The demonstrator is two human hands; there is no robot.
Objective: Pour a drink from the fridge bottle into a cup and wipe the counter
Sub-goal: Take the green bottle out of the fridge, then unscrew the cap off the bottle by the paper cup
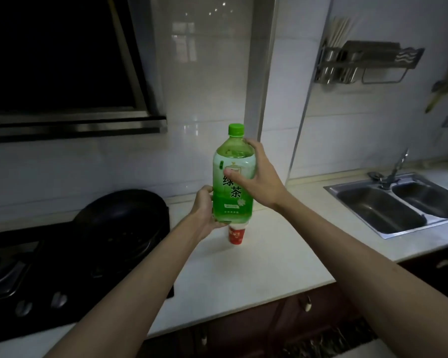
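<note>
Left grip (pixel 204 211) curls round the base and right grip (pixel 258 180) round the shoulder of a smooth, green-capped plastic bottle (pixel 230 202) above a red paper cup (pixel 236 235).

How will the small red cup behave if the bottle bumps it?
The red cup, partly hidden by the bottle, looks like thin paper, so probably light and easily tipped or slid on the smooth counter. It may also crush if squeezed.

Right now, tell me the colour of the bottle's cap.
Green; the cap shows best in the head view.
</note>
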